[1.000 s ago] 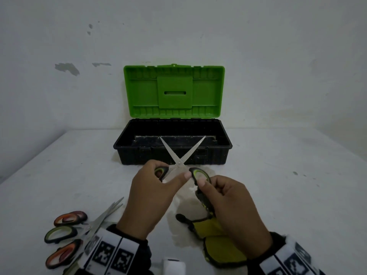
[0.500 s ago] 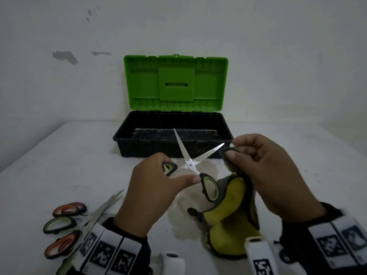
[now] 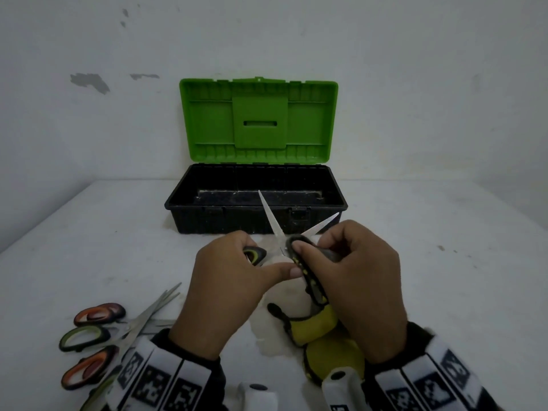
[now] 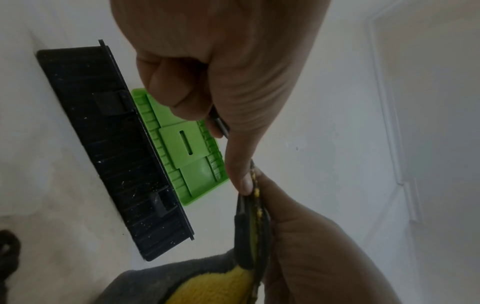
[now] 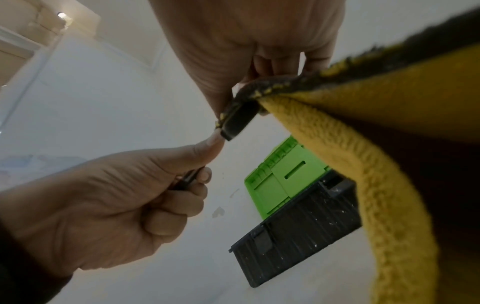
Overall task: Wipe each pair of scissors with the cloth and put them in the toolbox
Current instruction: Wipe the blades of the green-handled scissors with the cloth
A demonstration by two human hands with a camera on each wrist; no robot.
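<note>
My left hand point(image 3: 234, 280) grips one green-and-black handle of a pair of scissors point(image 3: 274, 223), whose blades stand spread apart in front of the toolbox. My right hand point(image 3: 350, 271) pinches the grey-and-yellow cloth point(image 3: 320, 324) over the scissors' other handle, close to the pivot. The rest of the cloth hangs down to the table. In the left wrist view the left hand point(image 4: 221, 86) curls round the handle, with the cloth point(image 4: 207, 286) below. The right wrist view shows the cloth point(image 5: 376, 133) folded over the black handle. The toolbox point(image 3: 255, 215) stands open, black base and green lid point(image 3: 258, 120) upright.
Several more scissors point(image 3: 98, 336) with orange and green handles lie in a pile on the white table point(image 3: 430, 262) at the front left, beside my left sleeve. A white wall rises right behind the toolbox.
My right hand lifted the cloth, then came down and left, and now pinches it over the scissors' right handle near the pivot. The scissors turned slightly in my left hand.
</note>
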